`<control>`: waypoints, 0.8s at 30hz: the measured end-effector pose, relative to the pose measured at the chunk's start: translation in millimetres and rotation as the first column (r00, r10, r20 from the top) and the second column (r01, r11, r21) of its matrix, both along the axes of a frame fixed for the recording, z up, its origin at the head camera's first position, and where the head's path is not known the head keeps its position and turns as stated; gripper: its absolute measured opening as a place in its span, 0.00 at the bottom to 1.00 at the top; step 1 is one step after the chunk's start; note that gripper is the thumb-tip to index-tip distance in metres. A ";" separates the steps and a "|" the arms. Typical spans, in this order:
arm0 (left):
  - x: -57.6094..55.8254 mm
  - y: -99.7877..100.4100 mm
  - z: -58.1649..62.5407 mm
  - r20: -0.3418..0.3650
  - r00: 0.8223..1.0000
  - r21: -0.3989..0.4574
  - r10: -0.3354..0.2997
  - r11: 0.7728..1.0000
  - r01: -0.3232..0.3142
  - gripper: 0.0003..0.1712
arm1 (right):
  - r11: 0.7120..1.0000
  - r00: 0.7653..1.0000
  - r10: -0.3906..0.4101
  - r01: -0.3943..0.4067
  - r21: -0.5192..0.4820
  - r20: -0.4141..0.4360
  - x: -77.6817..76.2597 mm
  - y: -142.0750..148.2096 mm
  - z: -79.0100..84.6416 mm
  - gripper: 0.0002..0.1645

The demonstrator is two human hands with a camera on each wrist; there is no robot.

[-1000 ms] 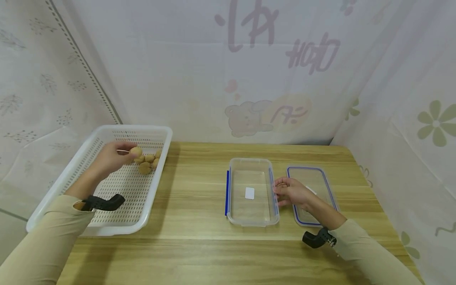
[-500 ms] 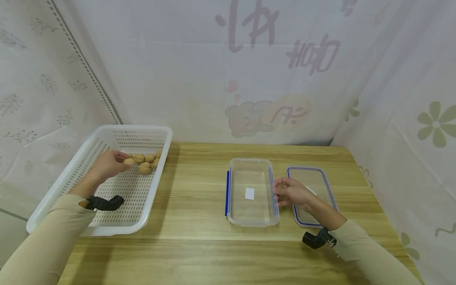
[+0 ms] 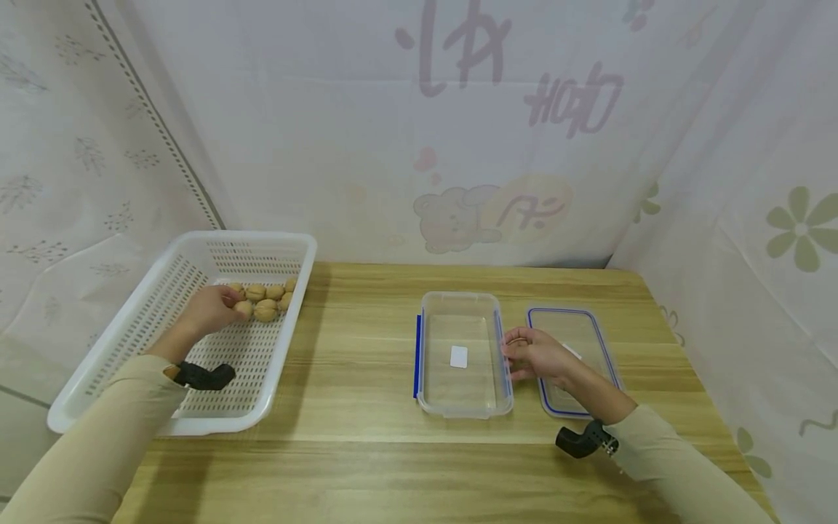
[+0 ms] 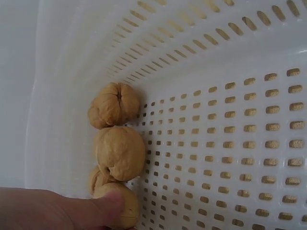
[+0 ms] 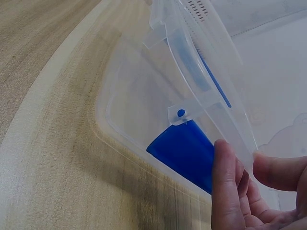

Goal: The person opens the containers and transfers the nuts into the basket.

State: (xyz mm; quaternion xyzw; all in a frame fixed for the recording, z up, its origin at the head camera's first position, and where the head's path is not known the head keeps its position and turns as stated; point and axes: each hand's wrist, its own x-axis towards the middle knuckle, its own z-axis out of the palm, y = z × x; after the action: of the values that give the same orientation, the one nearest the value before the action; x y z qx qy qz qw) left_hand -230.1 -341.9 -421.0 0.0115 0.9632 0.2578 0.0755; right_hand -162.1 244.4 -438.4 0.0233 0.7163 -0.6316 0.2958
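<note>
In the head view my left hand (image 3: 211,313) reaches into the white perforated basket (image 3: 304,269) and pinches a walnut (image 3: 243,310). The left wrist view shows the thumb (image 4: 79,211) pressed on that walnut, low beside other walnuts (image 4: 120,152); the fingers beneath are mostly hidden. Several walnuts (image 3: 265,311) lie together at the basket's right side. My right hand (image 3: 538,355) holds the right side of a clear plastic food box (image 3: 458,397). In the right wrist view its thumb is at the rim and its fingers lie along the blue latch (image 5: 184,153).
A clear lid (image 3: 568,319) with a blue seal lies on the wooden table (image 3: 366,466), right of the box and partly under the right forearm. A white label (image 3: 459,356) shows in the box. Patterned curtains (image 3: 327,145) enclose the back and sides.
My left hand has carried the walnut lower and nearer, first leftward and then slightly right, beside the other walnuts. The right hand and the box have stayed put.
</note>
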 end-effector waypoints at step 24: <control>-0.7 8.2 3.1 0.076 0.997 0.051 0.018 0.998 -0.021 0.25 | 1.000 1.000 -0.019 0.019 0.005 0.011 -0.6 -1.0 0.5 0.14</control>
State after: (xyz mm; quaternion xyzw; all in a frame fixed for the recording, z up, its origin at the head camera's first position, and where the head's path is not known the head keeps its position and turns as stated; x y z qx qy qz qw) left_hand -230.8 -333.6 -417.8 -0.0057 0.9527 0.2835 0.1090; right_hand -162.6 243.5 -437.9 0.0342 0.7160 -0.6325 0.2935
